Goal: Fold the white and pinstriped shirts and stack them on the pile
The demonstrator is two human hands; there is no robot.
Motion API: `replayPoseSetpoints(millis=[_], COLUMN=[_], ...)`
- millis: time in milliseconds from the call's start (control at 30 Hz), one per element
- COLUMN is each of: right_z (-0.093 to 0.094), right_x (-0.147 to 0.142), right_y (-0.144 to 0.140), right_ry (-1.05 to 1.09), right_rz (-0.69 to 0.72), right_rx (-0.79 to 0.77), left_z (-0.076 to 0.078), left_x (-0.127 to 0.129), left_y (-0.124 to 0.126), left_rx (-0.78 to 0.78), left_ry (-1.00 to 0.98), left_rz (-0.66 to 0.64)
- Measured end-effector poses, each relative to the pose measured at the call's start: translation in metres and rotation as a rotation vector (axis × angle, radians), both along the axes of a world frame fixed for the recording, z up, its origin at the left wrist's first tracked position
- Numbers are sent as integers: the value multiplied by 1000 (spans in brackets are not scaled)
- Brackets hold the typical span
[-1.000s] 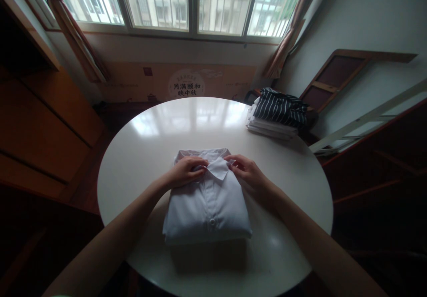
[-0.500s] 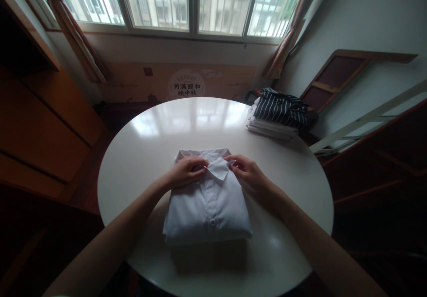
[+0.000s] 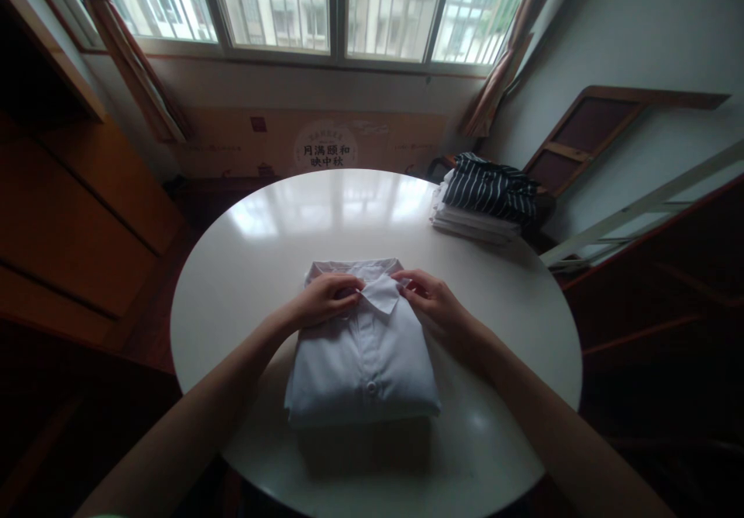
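A white button-up shirt (image 3: 360, 363), folded into a neat block, lies on the white round table (image 3: 244, 285) with its collar at the far end. My left hand (image 3: 325, 298) rests on the left side of the collar, its fingers and thumb closed on the cloth near the front opening. The right collar point (image 3: 382, 294) stands out as a flap between both hands. My right hand (image 3: 427, 293) pinches the collar's right edge between thumb and fingers. One button (image 3: 372, 387) shows low on the shirt's front placket.
At the table's far right edge sits a stack of folded white clothes (image 3: 473, 225) topped by a black-and-white striped garment (image 3: 493, 188). Behind the table are a barred window and a printed banner (image 3: 325, 146). A wooden cabinet (image 3: 75, 223) stands to the left.
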State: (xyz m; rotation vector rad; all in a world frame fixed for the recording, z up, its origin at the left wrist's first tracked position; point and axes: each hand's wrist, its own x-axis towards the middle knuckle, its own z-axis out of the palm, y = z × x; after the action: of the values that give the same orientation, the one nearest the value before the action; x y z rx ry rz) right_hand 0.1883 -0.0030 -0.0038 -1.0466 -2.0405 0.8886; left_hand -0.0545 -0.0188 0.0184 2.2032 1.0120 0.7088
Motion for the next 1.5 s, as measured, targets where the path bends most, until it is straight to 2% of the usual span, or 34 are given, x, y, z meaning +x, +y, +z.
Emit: replayPoseSetpoints(millis=[1500], right_z=[3], right_x=[-1], right_y=[-3], right_ry=[0], right_rz=[-11], right_rx=[16], left_z=[2], left_x=[0], left_y=[-1], left_rx=[-17], left_ry=[-8], left_rz=[6])
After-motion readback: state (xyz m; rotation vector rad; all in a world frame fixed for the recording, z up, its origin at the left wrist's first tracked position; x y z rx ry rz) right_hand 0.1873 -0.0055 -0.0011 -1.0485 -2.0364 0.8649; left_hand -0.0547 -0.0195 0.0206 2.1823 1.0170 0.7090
